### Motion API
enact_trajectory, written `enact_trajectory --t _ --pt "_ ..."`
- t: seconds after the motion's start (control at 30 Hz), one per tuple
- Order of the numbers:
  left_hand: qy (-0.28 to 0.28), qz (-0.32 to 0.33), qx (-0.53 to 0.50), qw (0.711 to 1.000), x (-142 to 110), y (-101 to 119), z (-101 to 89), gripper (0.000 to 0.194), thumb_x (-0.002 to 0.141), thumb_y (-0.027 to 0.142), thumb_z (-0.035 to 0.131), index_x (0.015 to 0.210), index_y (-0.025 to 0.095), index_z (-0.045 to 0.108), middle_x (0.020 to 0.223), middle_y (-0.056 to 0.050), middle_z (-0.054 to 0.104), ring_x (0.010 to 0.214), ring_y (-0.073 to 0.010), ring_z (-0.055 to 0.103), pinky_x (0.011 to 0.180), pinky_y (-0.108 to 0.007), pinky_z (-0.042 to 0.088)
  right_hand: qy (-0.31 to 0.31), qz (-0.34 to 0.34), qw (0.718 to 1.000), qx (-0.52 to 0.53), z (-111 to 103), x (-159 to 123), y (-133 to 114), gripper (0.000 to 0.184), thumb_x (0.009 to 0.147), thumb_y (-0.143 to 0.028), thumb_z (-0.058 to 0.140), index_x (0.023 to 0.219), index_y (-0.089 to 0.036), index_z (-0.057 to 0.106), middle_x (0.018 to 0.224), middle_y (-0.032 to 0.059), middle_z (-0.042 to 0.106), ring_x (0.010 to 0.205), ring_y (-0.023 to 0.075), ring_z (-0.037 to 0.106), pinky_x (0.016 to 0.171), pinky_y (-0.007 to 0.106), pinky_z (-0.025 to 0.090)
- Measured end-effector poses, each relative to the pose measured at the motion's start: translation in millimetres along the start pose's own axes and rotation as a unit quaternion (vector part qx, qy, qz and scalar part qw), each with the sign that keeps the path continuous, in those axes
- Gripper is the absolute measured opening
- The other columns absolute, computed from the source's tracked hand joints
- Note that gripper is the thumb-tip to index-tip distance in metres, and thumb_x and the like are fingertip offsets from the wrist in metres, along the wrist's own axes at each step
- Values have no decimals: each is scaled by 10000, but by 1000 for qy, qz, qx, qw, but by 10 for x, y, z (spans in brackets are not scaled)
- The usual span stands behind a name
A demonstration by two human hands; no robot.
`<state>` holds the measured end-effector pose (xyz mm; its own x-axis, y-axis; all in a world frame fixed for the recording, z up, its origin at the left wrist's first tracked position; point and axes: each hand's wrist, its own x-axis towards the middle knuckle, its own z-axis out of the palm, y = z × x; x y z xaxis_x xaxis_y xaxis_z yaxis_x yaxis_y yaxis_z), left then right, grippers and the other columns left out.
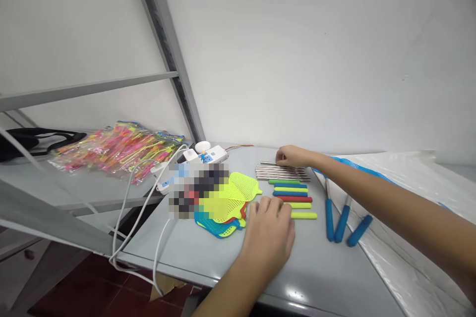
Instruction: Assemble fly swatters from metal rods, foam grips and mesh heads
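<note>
My left hand [268,228] is low over the table with its fingers curled over the left end of a yellow-green handle [305,216]. Beyond it lies a row of handles in red [297,199], blue, yellow-green and green [282,182]. At the back, my right hand [292,156] pinches at the far edge of a bundle of thin metal rods [278,172]; its fingertips are partly hidden. Left of my left hand are perforated fly swatter heads, yellow [245,185] and blue [211,228], with red between them.
Three blue-handled pieces [342,224] lie at the right, beside clear plastic sheeting [394,233]. White power strips [213,154] and cables [126,208] stand left of the swatter heads. Bagged colourful items [122,151] lie behind a grey metal frame [171,49].
</note>
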<state>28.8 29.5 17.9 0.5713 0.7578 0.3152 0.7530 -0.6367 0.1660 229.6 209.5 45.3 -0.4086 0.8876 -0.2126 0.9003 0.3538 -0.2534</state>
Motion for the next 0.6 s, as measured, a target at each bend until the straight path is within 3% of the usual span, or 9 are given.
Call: enact_trajectory --t 0.1,0.2,0.3,0.37,0.47,0.6 --pt "-10 -3 11 1000 0 0 21 149 909 309 520 1016 216 566 1127 -66 567 1009 -285 476 812 -469 400 28 9 1000 6 -68 -69 -87 323 930 -351 569 1209 -189 576 1242 86 574 1030 219 602 860 424 522" --pt "-19 7 12 1000 10 -3 35 96 913 292 536 957 217 575 1136 -59 573 1020 -284 486 808 -460 406 95 16 995 20 -242 -249 -165 300 952 -337 530 1199 -171 566 1169 91 611 961 196 617 824 390 527" --pt "-25 30 -24 999 11 -1 26 65 933 263 518 941 214 561 1082 -51 597 988 -267 511 796 -442 421 192 29 981 26 -442 -605 -218 286 1012 -299 351 1205 -150 500 973 85 659 815 177 604 730 329 492" --pt "-13 55 -100 993 -7 5 13 71 958 239 474 987 213 533 1020 -44 608 931 -229 534 786 -398 443 249 40 968 18 -496 -961 -246 307 1016 -334 304 1220 -167 461 926 79 649 787 196 587 692 336 459" --pt "56 91 -239 965 -57 12 3 137 985 209 400 1105 217 466 967 -39 600 844 -172 554 758 -309 469 324 28 946 9 -362 -1639 -295 294 987 -436 361 1130 -236 521 796 35 639 641 184 564 579 311 422" --pt "167 104 -303 933 -91 7 1 225 987 179 350 1196 229 417 961 -48 558 833 -162 552 734 -286 465 334 -5 942 -29 87 -2523 -364 221 939 -457 470 1012 -302 610 787 31 654 575 179 573 506 301 408"
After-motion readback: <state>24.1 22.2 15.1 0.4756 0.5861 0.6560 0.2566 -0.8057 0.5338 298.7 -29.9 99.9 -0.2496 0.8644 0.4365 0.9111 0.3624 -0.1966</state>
